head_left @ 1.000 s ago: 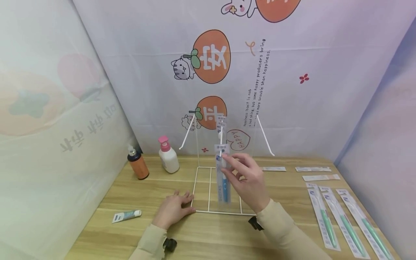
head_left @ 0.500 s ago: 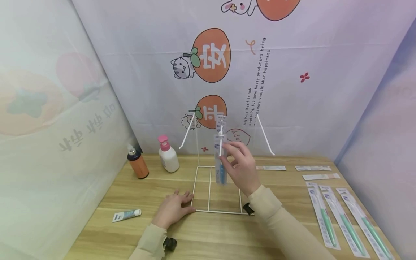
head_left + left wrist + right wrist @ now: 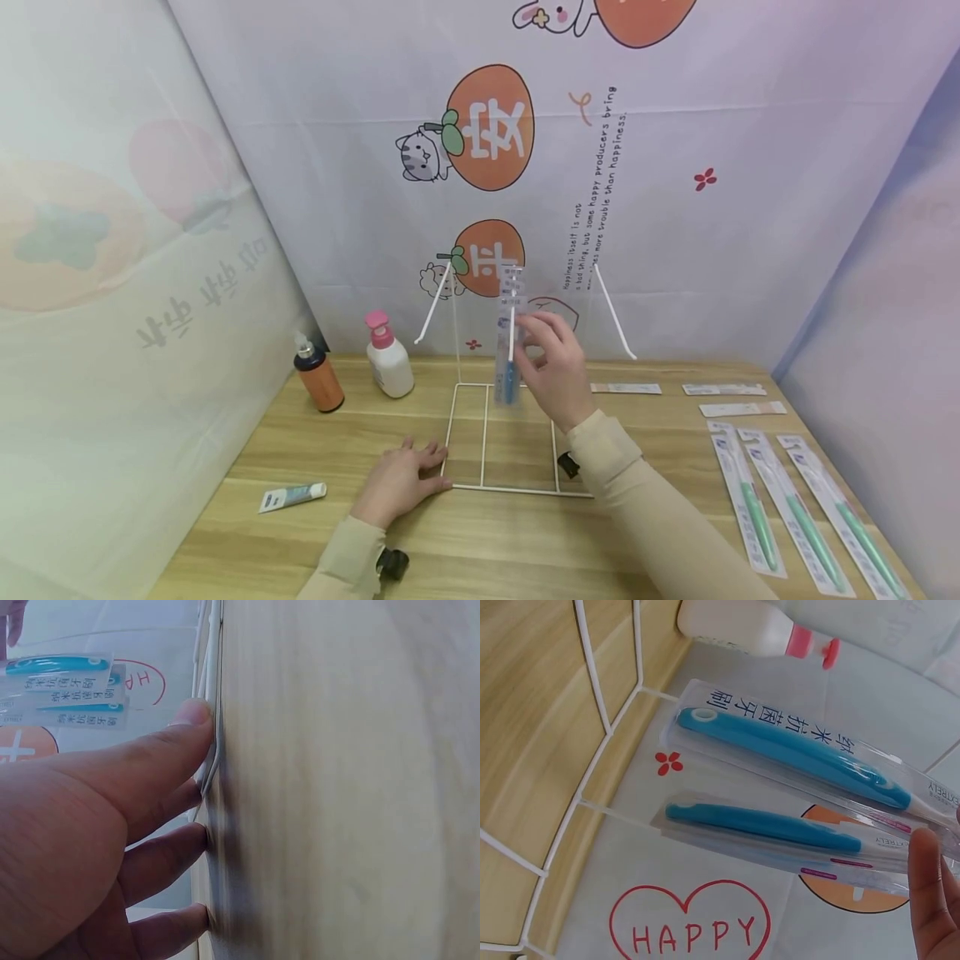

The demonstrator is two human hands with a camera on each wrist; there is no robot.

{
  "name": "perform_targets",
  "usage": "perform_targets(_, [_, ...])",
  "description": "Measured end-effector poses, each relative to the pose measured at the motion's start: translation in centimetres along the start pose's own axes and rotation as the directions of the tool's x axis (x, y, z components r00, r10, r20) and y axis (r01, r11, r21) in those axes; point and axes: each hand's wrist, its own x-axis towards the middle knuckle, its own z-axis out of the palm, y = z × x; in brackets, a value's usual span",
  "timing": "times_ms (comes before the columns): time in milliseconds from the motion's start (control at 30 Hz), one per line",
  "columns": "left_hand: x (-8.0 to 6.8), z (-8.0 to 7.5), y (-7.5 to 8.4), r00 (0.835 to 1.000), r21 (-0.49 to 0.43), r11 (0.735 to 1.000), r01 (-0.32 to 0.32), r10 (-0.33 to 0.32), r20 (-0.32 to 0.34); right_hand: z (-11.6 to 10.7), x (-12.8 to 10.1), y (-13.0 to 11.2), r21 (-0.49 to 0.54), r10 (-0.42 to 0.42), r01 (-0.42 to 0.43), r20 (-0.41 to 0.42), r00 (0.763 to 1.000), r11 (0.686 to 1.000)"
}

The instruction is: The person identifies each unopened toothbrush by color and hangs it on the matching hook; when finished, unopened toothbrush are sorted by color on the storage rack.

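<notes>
My right hand (image 3: 557,367) pinches the edge of a packaged blue toothbrush (image 3: 509,383) on the middle arm of a white wire rack (image 3: 517,490). In the right wrist view, the thumb (image 3: 924,859) lies against this clear pack (image 3: 795,754); another blue toothbrush pack (image 3: 765,825) hangs beside it. More pack tops show behind, higher along the same arm. My left hand (image 3: 400,483) rests at the front left corner of the rack's base, fingers spread. The left wrist view shows its thumb (image 3: 169,742) on the white wire and its fingertips down at the tabletop.
Left of the rack stand a pink-topped white pump bottle (image 3: 390,367) and an orange bottle (image 3: 321,383). A toothpaste tube (image 3: 292,497) lies nearer. On the right lie green toothbrush packs (image 3: 757,508) and narrow flat packets (image 3: 741,409). The rack's side arms (image 3: 615,312) jut forward.
My right hand has moved the blue toothbrush pack back along the middle arm, toward the packs behind it. The arm's tip now shows in front of the pack. My left hand has stayed put.
</notes>
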Motion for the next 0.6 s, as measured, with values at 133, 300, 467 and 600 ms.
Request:
perform_targets(133, [-0.03, -0.06, 0.07, 1.0, -0.005, 1.0, -0.002, 0.002, 0.001, 0.1, 0.23, 0.01, 0.004, -0.001, 0.001, -0.004, 1.0, 1.0])
perform_targets(300, [-0.01, 0.01, 0.01, 1.0, 0.004, 1.0, -0.003, 0.003, -0.001, 0.08, 0.39, -0.01, 0.006, 0.004, -0.004, -0.007, 1.0, 1.0])
perform_targets(467, [-0.02, 0.07, -0.05, 1.0, 0.009, 1.0, 0.0, 0.0, 0.003, 0.09, 0.36, 0.05, 0.008, 0.012, -0.012, -0.011, 1.0, 1.0])
perform_targets(600, [-0.02, 0.05, -0.08, 1.0, 0.006, 1.0, 0.003, -0.003, 0.01, 0.1, 0.35, 0.01, 0.01, 0.009, -0.009, -0.015, 1.0, 1.0])
